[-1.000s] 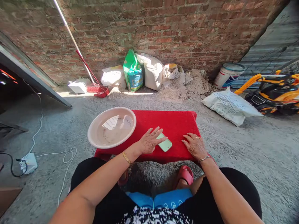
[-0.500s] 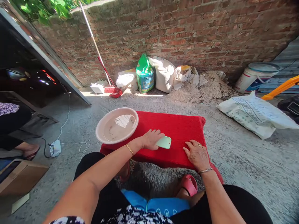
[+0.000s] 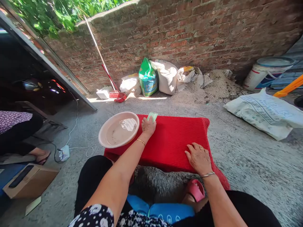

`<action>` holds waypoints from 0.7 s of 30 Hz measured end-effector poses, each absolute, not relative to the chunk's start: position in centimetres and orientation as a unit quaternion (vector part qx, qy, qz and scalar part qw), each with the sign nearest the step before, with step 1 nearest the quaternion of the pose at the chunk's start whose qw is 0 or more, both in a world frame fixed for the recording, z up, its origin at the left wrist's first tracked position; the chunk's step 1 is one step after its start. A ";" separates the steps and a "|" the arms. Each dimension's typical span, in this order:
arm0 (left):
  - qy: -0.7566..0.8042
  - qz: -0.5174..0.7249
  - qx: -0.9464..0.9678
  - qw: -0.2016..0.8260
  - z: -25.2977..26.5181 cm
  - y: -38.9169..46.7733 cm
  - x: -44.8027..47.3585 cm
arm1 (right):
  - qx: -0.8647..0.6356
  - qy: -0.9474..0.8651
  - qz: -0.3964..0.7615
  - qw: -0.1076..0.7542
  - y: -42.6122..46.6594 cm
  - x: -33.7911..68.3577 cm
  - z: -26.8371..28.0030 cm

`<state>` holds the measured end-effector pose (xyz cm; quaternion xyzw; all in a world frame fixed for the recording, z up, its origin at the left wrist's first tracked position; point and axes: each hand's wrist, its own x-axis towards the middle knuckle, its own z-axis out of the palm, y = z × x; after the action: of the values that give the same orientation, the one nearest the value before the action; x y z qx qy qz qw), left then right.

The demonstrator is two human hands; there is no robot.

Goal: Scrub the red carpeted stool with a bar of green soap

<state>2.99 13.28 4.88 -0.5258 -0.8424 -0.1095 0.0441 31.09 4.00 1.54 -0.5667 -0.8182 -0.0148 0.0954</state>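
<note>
My left hand point(image 3: 148, 126) is closed around a pale green scrubbing brush point(image 3: 152, 116), at the far left edge of the red cloth. Only the brush's flat plastic back shows; its underside is hidden. Under it the red cloth point(image 3: 175, 135) covers a low bench or table and hangs over its sides. Resting on the cloth's right part, my right hand point(image 3: 199, 158) lies flat with its fingers apart and holds nothing. A pale pink basin point(image 3: 104, 142) with water in it stands at the left end, just beside my left hand.
Against the brick wall point(image 3: 189, 34) stand a green bag point(image 3: 148, 77), a white sack point(image 3: 167, 78) and a red dustpan point(image 3: 120, 98). A white sack point(image 3: 260, 113) lies on the floor at right. Another person's leg point(image 3: 35, 151), a power strip point(image 3: 64, 153) and a cardboard box point(image 3: 33, 181) are at left.
My left hand has moved the brush away from me and leftward, from the middle of the cloth to its far edge. My right hand stays on the cloth. The view has shifted slightly.
</note>
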 end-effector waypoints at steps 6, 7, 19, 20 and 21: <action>-0.873 -0.088 -0.476 0.053 4.4 15.4 1.1 | -0.566 -0.819 -0.012 0.094 3.9 31.1 1.7; -0.879 -0.084 -0.467 0.050 4.4 15.6 0.9 | -0.566 -0.819 -0.013 0.095 3.9 31.2 1.8; -0.813 -0.086 -0.576 -0.027 3.4 14.0 9.0 | -0.556 -0.825 -0.037 0.091 3.8 31.3 1.5; -0.814 -0.089 -0.574 -0.028 3.7 13.8 8.6 | -0.556 -0.825 -0.039 0.090 3.8 31.3 1.5; -0.820 -0.092 -0.564 -0.025 4.0 13.7 7.8 | -0.556 -0.826 -0.040 0.089 3.8 31.3 1.6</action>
<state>7.81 13.65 4.03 -0.5639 -0.8204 -0.0916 -0.0246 31.26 3.76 1.57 -0.5558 -0.8256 -0.0397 0.0892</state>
